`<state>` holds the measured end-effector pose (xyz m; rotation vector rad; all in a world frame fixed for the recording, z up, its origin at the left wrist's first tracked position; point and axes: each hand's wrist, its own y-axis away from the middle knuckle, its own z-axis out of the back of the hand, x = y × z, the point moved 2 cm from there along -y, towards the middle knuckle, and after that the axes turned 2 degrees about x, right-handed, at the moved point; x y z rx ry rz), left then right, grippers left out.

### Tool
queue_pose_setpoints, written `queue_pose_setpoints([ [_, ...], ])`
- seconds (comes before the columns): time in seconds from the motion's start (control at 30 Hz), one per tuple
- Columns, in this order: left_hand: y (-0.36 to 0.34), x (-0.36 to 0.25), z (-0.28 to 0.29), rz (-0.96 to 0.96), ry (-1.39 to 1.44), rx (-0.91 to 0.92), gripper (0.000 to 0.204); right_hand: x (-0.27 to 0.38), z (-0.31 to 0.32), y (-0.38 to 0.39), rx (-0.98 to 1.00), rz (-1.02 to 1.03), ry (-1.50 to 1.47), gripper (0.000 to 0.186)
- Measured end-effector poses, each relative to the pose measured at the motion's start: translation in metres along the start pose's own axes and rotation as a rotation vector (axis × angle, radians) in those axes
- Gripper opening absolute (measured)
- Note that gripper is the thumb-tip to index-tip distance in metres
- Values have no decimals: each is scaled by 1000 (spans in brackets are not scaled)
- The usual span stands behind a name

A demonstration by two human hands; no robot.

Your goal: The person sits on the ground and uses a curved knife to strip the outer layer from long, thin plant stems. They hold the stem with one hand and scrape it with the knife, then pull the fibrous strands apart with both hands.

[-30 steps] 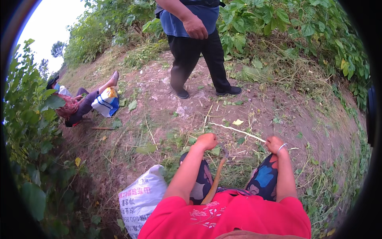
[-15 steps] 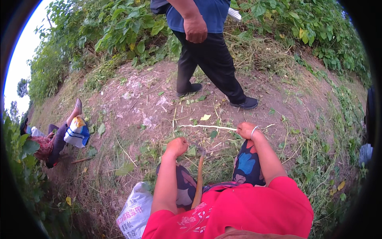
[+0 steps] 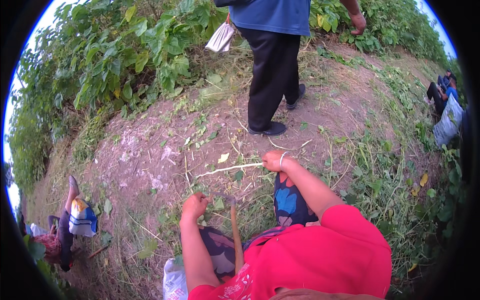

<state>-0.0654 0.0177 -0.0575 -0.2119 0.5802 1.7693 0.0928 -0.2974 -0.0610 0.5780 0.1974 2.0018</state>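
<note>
In front of my knees, my right hand [image 3: 274, 161], with a light bangle at the wrist, is closed round a long thin pale stem [image 3: 227, 169]. The stem stretches leftward from it, slightly tilted, above the littered ground. Lower and to the left, my left hand [image 3: 195, 204] has its fingers pinched together; whatever lies in them is too small to make out. Beside it is the dark metal head of a tool with a curved wooden handle [image 3: 236, 235]. The handle runs between my legs toward my body, its lower end against my red top.
A person in black trousers [image 3: 272, 75] stands just ahead, beside a whitish bag [image 3: 220, 37]. Another person [image 3: 61, 235] sits at far left near a blue-yellow-white bag [image 3: 82, 217]. People [image 3: 442, 92] and a pale sack [image 3: 448, 121] are at far right. A white sack [image 3: 174, 281] lies by my left arm.
The view has swung rightward, bringing the people at far right in. The person ahead has stepped along to the right. My right hand still grips the pale stem; my left stays pinched.
</note>
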Motion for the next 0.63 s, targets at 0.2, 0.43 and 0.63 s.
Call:
queue_pose_setpoints([
  [0.2,-3,-6,-1,-19,-11,12,30,4,17,18,-124,83,-77,26],
  [0.43,-26,12,-8,45,-226,229,36,235,124,108,-564,1231,-226,26],
  [0.63,-37,30,-26,68,-339,351,36,178,151,141,-871,1546,-11,24],
])
